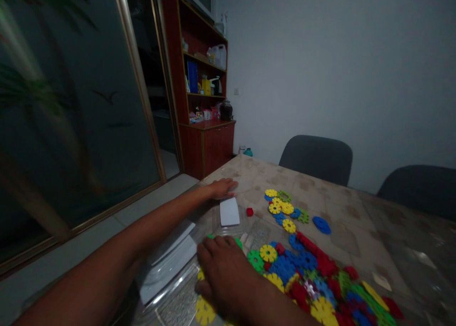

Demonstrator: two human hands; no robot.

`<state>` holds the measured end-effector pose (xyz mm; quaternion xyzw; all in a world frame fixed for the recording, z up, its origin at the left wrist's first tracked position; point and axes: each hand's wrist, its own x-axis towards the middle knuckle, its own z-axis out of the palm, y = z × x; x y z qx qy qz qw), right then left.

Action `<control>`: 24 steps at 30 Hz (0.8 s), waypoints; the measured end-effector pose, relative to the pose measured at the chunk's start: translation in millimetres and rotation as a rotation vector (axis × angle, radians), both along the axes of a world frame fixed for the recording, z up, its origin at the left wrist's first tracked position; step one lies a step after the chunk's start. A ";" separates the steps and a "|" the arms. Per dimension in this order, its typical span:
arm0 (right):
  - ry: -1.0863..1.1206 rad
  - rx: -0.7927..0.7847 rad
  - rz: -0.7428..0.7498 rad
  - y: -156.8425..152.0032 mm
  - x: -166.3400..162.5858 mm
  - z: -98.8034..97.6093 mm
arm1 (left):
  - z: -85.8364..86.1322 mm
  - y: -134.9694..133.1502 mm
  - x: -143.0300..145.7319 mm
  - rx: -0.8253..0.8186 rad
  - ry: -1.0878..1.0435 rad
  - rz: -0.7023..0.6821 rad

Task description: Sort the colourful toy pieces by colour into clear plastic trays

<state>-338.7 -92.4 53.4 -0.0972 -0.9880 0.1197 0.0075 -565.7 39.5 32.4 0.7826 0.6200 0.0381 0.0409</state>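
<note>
I am resting my right hand (223, 278) palm down on the near end of the heap of plastic gear pieces (306, 278), fingers loosely spread and flat, not gripping anything that I can see. A yellow gear piece (204, 311) is peeking out from under the hand on its near side, and my fingertips are lying just short of the clear plastic container (228, 228). Whether a piece is pinned under my palm I cannot tell.

Left of that heap, at the table's edge, a stack of white lids or trays (171, 262) is lying beneath my left forearm.

Beyond the heap, the container is carrying a white card (230, 212) on top. I am stretching my left arm past it, and my left hand (223, 188) is lying open and flat on the table (356, 212) just behind the card, fingers extended together, holding nothing. A small red block (250, 212) is sitting just right of the card.

Farther from the heap, a smaller cluster of yellow, green and blue gears (283, 207) is lying flat, with a lone blue disc (321, 225) to its right.

Behind the table, two dark chairs (315, 157) are standing against the wall, and a reddish wooden shelf cabinet (201, 88) is standing far off to the left beside a glass door (71, 107).
</note>
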 end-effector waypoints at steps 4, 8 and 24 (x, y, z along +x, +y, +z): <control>-0.030 -0.202 -0.035 12.2 28.6 12.8 | 4.8 -0.9 -1.8 0.003 -0.039 0.004; 0.041 -0.314 -0.053 26.6 40.3 13.3 | 22.8 -23.7 -4.3 -0.035 -0.057 0.034; 0.192 -0.385 -0.068 43.7 29.2 2.5 | 7.4 -288.4 48.4 -0.121 -0.175 0.092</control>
